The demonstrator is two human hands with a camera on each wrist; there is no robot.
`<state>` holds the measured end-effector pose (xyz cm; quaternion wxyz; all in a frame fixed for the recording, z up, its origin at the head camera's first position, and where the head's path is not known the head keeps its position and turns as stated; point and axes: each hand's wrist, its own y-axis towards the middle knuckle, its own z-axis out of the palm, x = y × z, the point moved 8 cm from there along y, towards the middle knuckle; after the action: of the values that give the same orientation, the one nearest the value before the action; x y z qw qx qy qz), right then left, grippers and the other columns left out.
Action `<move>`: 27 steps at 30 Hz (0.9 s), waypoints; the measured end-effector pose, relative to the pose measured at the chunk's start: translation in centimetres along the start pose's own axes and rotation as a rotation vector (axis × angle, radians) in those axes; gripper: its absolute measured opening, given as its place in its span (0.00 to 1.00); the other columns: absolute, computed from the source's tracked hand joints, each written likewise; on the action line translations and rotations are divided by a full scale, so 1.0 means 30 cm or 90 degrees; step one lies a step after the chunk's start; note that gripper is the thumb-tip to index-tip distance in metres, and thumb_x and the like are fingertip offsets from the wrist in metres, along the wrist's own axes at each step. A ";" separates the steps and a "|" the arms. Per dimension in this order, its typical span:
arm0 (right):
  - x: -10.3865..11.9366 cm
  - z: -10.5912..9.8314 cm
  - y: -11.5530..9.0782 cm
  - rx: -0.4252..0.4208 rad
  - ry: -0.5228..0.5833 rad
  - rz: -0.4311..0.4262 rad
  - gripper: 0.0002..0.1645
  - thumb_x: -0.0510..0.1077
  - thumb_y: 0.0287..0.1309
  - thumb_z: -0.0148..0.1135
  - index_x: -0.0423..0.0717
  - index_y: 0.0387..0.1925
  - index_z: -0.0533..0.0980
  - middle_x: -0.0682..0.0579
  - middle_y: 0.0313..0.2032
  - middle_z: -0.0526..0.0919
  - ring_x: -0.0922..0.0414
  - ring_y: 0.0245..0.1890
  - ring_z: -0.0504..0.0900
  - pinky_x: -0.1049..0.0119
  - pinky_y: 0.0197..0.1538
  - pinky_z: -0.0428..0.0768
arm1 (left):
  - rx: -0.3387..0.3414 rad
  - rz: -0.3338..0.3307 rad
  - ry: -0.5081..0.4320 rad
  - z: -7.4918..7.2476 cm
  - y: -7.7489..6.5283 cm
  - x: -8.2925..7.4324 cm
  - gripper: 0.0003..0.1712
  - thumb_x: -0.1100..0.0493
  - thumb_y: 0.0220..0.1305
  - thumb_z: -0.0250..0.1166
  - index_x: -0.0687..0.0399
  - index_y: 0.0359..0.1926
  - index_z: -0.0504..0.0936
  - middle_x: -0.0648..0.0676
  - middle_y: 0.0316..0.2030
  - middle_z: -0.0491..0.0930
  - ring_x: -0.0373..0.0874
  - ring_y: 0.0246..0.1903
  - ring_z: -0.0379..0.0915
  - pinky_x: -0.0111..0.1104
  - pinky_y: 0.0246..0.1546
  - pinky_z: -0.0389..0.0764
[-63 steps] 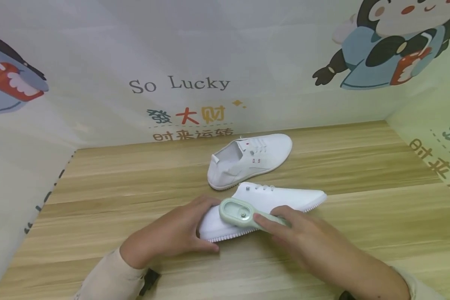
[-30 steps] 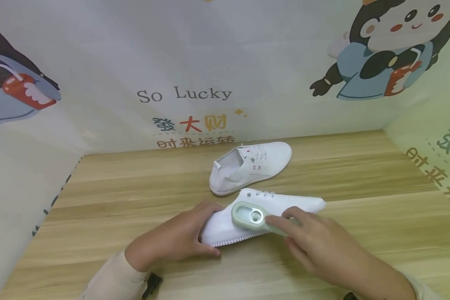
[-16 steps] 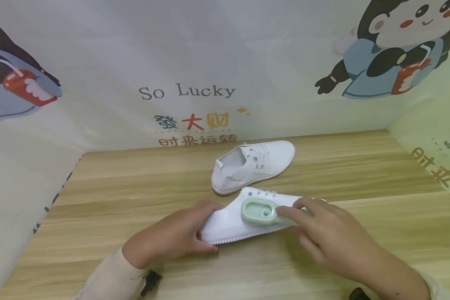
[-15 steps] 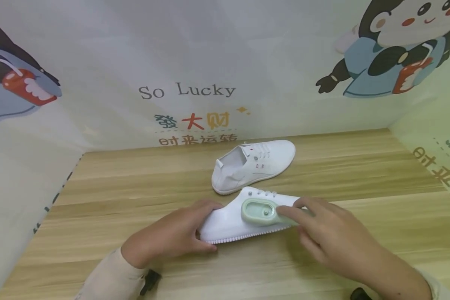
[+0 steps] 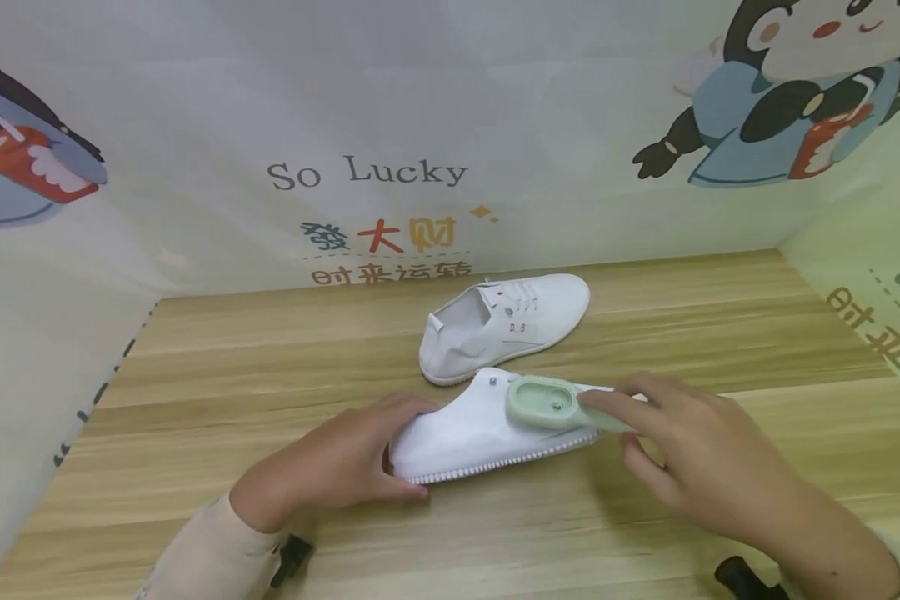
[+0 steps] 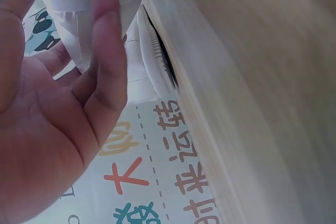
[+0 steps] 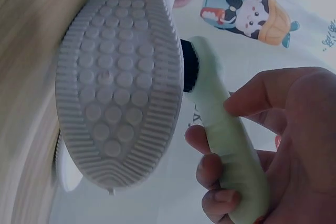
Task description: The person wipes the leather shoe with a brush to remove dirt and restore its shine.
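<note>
My left hand (image 5: 337, 458) grips the heel of a white sneaker (image 5: 450, 437), thumb by the sole edge and fingers at the collar. The shoe lies tilted, its side facing up; its studded sole (image 7: 115, 77) shows in the right wrist view. In my right hand (image 5: 697, 450) is a pale green shoe brush (image 5: 543, 403), held by the handle with the index finger along it. Dark bristles (image 7: 190, 66) meet the shoe's side near the laces. The brush head and right hand hide part of the toe. In the left wrist view, my left fingers (image 6: 107, 51) curl at the heel.
A second white sneaker (image 5: 510, 329) stands upright just behind the held one, toe to the right. The wood-grain tabletop (image 5: 270, 350) is bounded by a printed cloth backdrop (image 5: 570, 125) at the back and sides. A black strap piece (image 5: 292, 560) hangs at the left wrist.
My right hand has slid the brush along the shoe's side, from near the heel toward the toe. My left hand keeps its grip on the heel. The other sneaker stays put.
</note>
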<state>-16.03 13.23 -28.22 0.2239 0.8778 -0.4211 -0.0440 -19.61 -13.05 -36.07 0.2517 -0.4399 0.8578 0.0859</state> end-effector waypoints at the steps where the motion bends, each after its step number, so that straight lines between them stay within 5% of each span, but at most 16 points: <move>1: -0.005 -0.004 0.000 0.001 0.001 0.004 0.29 0.38 0.47 0.62 0.62 0.53 0.82 0.51 0.45 0.85 0.64 0.25 0.71 0.74 0.23 0.62 | 0.002 0.000 -0.005 0.001 0.001 0.000 0.47 0.45 0.48 0.79 0.47 0.67 0.69 0.45 0.63 0.72 0.36 0.55 0.73 0.37 0.58 0.76; 11: -0.065 -0.058 0.001 -0.015 0.009 0.004 0.27 0.40 0.45 0.65 0.61 0.51 0.84 0.56 0.41 0.86 0.74 0.16 0.55 0.75 0.19 0.57 | 0.006 -0.012 -0.039 0.006 -0.005 0.011 0.47 0.47 0.51 0.79 0.45 0.69 0.66 0.44 0.63 0.70 0.37 0.52 0.73 0.36 0.56 0.76; 19: -0.105 -0.075 0.002 -0.012 0.025 0.003 0.28 0.39 0.43 0.66 0.59 0.50 0.86 0.56 0.39 0.86 0.72 0.19 0.61 0.75 0.21 0.60 | 0.006 0.011 -0.066 0.013 -0.004 0.016 0.44 0.48 0.52 0.78 0.48 0.67 0.67 0.47 0.60 0.71 0.38 0.51 0.71 0.35 0.55 0.75; 27: -0.083 -0.044 0.003 -0.025 0.051 -0.018 0.27 0.38 0.46 0.64 0.57 0.51 0.85 0.53 0.40 0.86 0.75 0.16 0.56 0.76 0.21 0.62 | 0.015 0.014 -0.082 0.024 0.004 0.015 0.44 0.49 0.53 0.78 0.49 0.67 0.67 0.48 0.58 0.71 0.38 0.48 0.71 0.31 0.51 0.75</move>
<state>-17.35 15.54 -27.28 0.2574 0.8802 -0.3981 -0.0205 -19.69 -13.04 -36.92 0.3109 -0.4211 0.8454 0.1067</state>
